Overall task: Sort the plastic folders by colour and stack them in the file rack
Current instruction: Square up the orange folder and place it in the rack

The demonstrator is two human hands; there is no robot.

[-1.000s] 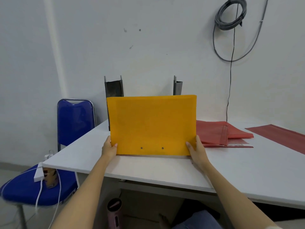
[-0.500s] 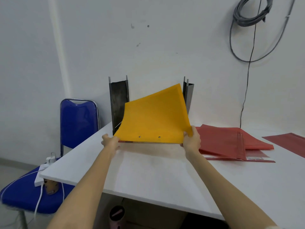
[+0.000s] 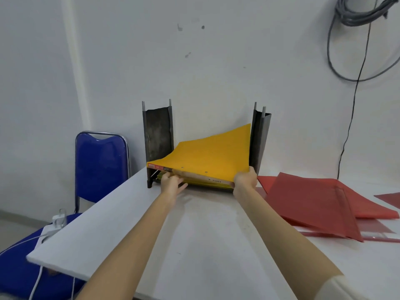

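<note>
Now: yellow folder between the rack's uprights

Both hands hold the yellow folder [image 3: 212,154] at its near edge. The right hand [image 3: 245,180] grips the near right corner, fingers curled round it. The left hand [image 3: 172,182] sits under the near left part, fingers loosely spread beneath. The folder's far right corner tilts up against the rack [image 3: 158,137]. Red folders [image 3: 313,204] lie on the table [image 3: 194,245], just right of the rack.

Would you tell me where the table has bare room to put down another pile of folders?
Bare table lies between the two forearms and from the left arm to the table's left edge. The right side is crowded with red folders; the file rack fills the back, where both hands work the yellow folder.
</note>
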